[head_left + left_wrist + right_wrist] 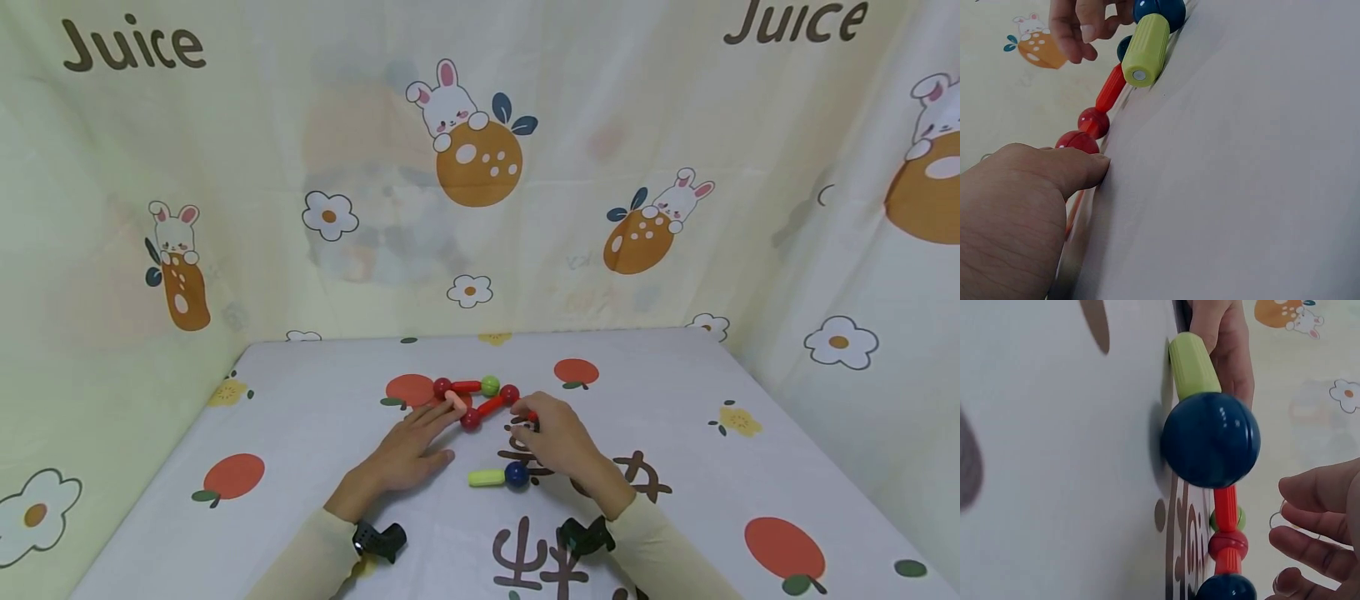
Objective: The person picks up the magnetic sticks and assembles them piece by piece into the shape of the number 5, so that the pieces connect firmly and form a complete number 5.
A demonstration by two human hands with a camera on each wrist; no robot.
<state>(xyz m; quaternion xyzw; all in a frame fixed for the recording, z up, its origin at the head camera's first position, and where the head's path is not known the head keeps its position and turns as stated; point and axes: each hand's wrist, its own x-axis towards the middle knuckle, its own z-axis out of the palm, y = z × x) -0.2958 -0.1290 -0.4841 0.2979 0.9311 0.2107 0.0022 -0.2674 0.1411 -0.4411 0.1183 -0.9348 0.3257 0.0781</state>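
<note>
My left hand (408, 450) lies palm down with straight fingers, its fingertips on a pink-orange rod (455, 402) between two red balls, one nearer (470, 419) and one farther (442, 387). From the farther ball a red rod (467, 387) runs to a green ball (490, 385). Another red rod (491, 407) joins the nearer ball to a third red ball (510, 394). Loosely bent, the fingers of my right hand (558, 433) hover beside that end; the right wrist view shows them holding nothing. There, a red rod (1228, 561) leads to a dark blue ball (1227, 589).
Closer to me, a yellow-green rod (486, 478) with a blue ball (517, 475) on its right end lies apart on the table. The white tablecloth (315, 408) has fruit prints and dark lettering. A printed curtain (375, 275) hangs behind the table and along both sides.
</note>
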